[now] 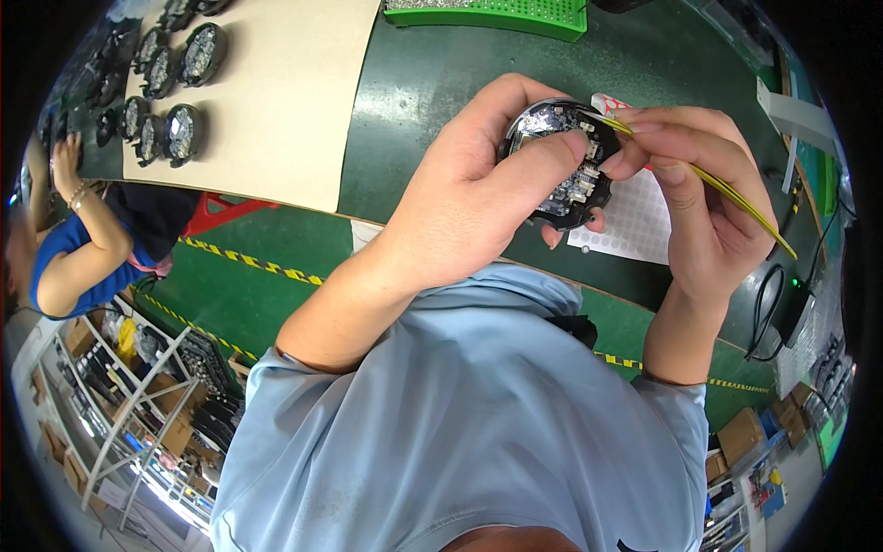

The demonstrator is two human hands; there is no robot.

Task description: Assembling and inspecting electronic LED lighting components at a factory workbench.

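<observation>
My left hand (464, 189) grips a round black housing (581, 184) with a circuit board inside, tilted above the table, its thumb lying across the board. Several small white connectors show along the board's right side. In my right hand (713, 198), thumb and fingers are closed on slim yellow-and-black tweezers (747, 207). Their tip points at the upper right rim of the housing; whether it touches cannot be made out. Beneath both hands lies a white sheet of round stickers (635, 219), partly hidden.
Several similar round housings (202, 55) stand on a beige board (276, 101) at the left. A green perforated tray (487, 17) sits at the far edge. Black cable (763, 317) lies at the right. Another person's arm (101, 230) reaches to the table at far left.
</observation>
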